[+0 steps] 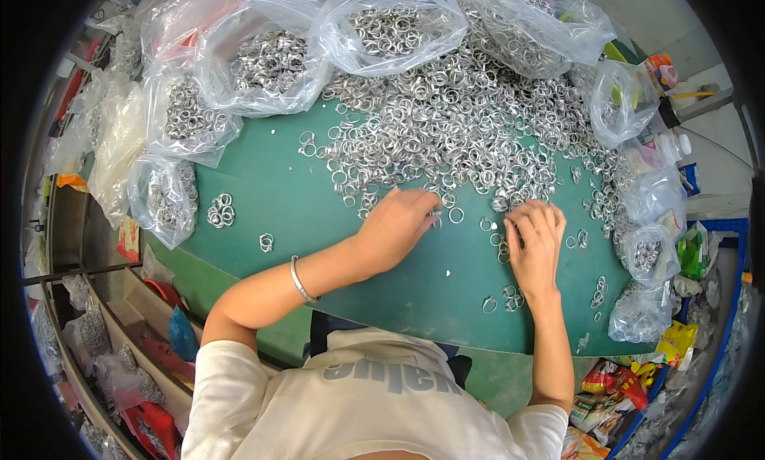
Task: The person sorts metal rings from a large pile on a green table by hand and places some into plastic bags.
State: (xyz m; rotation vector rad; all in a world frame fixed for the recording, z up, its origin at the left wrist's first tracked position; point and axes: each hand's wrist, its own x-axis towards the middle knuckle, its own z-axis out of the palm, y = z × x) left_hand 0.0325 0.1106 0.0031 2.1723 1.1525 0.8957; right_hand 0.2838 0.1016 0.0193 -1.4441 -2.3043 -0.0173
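Observation:
Silver-coloured metal rings lie in a large heap (446, 117) on the green tabletop (319, 221). My left hand (396, 227), with a bangle on its wrist, reaches to the heap's near edge. Its fingers are bent together around a ring (436, 219) that partly shows under the fingertips. To the right, my right hand (535, 235) is curled at the near edge of the heap, fingertips bent down beside a small clump of rings (504, 201). Whatever those fingers hold is hidden. A single ring (456, 215) lies flat between my hands.
Clear plastic bags of rings (271, 58) line the far edge and both sides. Small groups of rings lie apart at left (221, 211), near my right wrist (512, 297) and at right (598, 291). Drawers (131, 301) stand below left; coloured packets (613, 384) lie below right.

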